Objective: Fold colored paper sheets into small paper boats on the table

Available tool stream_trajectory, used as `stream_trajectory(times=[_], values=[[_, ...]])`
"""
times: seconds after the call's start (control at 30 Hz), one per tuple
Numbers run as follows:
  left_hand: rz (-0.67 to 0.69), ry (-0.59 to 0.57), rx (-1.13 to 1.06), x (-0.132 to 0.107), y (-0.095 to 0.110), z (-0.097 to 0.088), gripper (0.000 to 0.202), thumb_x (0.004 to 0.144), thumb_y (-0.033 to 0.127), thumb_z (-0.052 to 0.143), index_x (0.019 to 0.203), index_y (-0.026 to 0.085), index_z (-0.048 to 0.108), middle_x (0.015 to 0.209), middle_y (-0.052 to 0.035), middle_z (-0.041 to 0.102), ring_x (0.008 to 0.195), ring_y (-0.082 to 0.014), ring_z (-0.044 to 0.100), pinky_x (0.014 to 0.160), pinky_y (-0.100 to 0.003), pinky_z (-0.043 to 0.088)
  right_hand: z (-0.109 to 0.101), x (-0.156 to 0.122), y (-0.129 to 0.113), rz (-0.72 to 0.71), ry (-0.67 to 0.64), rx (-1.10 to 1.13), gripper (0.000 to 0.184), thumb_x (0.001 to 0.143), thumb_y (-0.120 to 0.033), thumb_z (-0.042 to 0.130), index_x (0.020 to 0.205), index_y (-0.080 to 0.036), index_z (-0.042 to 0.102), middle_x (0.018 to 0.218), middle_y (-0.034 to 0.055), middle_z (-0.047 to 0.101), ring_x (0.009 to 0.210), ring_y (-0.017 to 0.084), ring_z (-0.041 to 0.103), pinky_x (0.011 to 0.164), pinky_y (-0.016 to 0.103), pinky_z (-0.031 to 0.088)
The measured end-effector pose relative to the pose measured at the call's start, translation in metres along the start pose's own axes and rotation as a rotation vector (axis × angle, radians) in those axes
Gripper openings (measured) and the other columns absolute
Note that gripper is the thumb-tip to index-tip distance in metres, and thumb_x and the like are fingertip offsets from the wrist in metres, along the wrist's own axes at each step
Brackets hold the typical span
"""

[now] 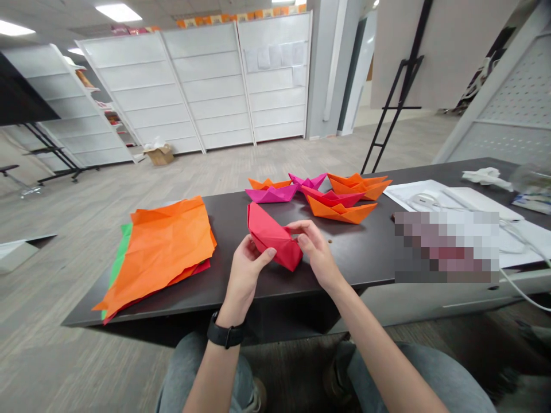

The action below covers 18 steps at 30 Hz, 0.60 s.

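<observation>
A red folded paper boat (275,234) is held between both hands, tilted, just above the dark table's front part. My left hand (249,264) grips its left and lower side, thumb on the near face. At its right end, the fingers and thumb of my right hand (313,246) are closed on the paper. Behind it stand several finished paper boats: a magenta one (271,194), a red one (333,198) and an orange one (343,212) among them. To the left lies a stack of paper sheets (167,241), orange on top, with red and green edges showing.
The dark table (232,287) has its front edge close to my knees. On its right are white papers (413,192), a white cable (516,281), a crumpled tissue (486,176) and a pixelated patch. A black easel stand (394,109) rises behind the table.
</observation>
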<state>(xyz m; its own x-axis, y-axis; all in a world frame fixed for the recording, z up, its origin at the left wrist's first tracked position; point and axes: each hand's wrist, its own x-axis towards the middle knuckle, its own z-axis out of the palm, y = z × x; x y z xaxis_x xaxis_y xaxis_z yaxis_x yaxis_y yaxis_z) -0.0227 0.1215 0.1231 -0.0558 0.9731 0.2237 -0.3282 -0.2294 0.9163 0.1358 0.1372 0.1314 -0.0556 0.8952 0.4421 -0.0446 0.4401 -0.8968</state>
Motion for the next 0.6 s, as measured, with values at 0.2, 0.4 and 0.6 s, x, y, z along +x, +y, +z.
stream_trajectory(times=[0.2,0.4,0.6], values=[[-0.030,0.042,-0.066,0.0030,-0.0008,-0.0021,0.036,0.067,0.038,0.087,0.086,0.016,0.066,0.089,-0.0032,0.072,0.083,-0.0147,0.066,0.082,-0.025,0.051,-0.0013,0.0011,-0.0002,0.028,-0.023,-0.096,0.031,0.081,-0.049,0.073,0.073,-0.021,0.065,0.111,0.0076,0.062,0.107,0.023,0.061,0.096,0.035,0.046],[0.079,0.164,-0.051,0.0022,-0.0014,-0.0008,0.026,0.072,0.034,0.084,0.080,0.017,0.065,0.081,0.0013,0.070,0.076,-0.0104,0.063,0.075,-0.020,0.049,-0.0019,0.0004,-0.0018,0.101,0.046,0.082,0.031,0.079,-0.049,0.073,0.074,-0.022,0.060,0.074,-0.0013,0.059,0.071,0.016,0.056,0.070,0.028,0.049],[0.270,0.315,0.047,-0.0040,0.0004,0.0020,0.020,0.078,0.031,0.080,0.086,0.019,0.065,0.085,0.0009,0.070,0.082,-0.0122,0.064,0.079,-0.022,0.050,-0.0008,-0.0019,-0.0036,-0.065,0.012,-0.072,0.019,0.083,-0.039,0.071,0.077,-0.023,0.066,0.076,-0.0004,0.062,0.074,0.018,0.057,0.074,0.030,0.048]])
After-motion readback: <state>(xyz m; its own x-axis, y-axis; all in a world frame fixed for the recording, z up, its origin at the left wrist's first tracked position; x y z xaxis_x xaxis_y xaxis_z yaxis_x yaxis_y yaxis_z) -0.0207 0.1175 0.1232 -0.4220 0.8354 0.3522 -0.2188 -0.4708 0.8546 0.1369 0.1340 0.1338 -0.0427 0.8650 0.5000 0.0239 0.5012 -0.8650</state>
